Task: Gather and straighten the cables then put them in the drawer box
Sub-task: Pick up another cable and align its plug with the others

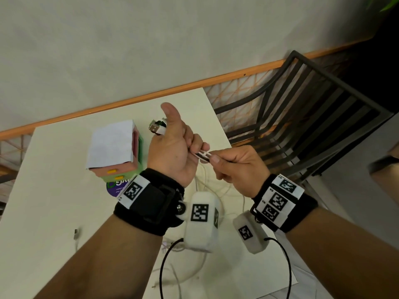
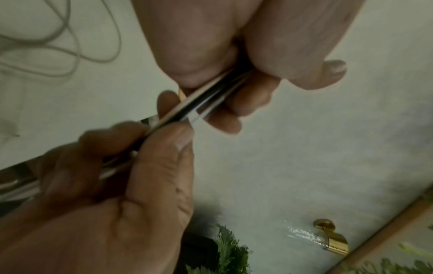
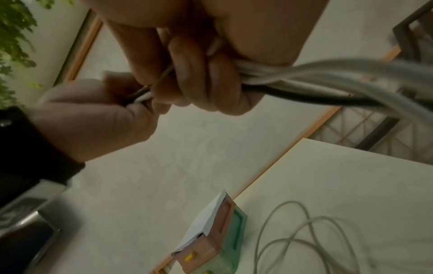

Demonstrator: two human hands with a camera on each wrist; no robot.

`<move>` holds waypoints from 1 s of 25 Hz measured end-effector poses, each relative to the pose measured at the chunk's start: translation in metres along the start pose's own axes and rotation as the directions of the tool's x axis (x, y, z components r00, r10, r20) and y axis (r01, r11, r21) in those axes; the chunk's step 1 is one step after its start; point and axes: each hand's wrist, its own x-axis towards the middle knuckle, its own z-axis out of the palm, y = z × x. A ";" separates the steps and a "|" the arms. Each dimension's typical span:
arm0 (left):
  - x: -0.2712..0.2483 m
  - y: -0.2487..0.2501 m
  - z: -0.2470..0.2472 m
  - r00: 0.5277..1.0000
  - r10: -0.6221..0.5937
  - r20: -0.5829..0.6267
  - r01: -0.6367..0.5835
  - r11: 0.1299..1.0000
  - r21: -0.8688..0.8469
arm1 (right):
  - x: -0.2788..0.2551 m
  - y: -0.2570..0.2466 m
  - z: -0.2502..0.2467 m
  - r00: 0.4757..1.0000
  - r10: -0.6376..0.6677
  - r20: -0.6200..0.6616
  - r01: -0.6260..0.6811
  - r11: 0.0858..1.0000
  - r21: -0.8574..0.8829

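Just right of the drawer box (image 1: 116, 152), above the surface (image 1: 49, 190), the left hand (image 1: 172, 154) and the right hand (image 1: 235, 169) each clamp curled fingers on the same bundle of cables (image 1: 203, 156), pulled taut between them. More white cable lies looped on the surface near the drawer box, so gathering and straightening looks unfinished. Next, I judge, the loose loops must be drawn in before a drawer is opened.

Apparently a home room; white table (image 1: 54, 190), slatted chair (image 1: 313, 117), door handle (image 2: 332, 235), houseplant (image 3: 14, 37)
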 end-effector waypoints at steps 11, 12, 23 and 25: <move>0.006 -0.004 -0.006 0.955 -0.183 0.232 0.232 0.952 -0.202 | 0.006 -0.002 -0.009 0.974 -0.165 0.152 0.223 0.640 -0.735; 0.007 -0.003 -0.007 0.956 -0.172 0.237 0.223 0.951 -0.212 | 0.008 -0.001 -0.011 0.974 -0.166 0.154 0.224 0.609 -0.761; 0.010 0.002 0.000 0.956 -0.293 0.035 0.293 0.932 -0.215 | 0.002 0.008 -0.017 0.977 -0.113 0.183 0.214 0.577 -0.788; 0.014 0.003 -0.002 0.958 -0.288 0.014 0.283 0.931 -0.232 | 0.001 0.008 -0.016 0.978 -0.100 0.183 0.207 0.583 -0.786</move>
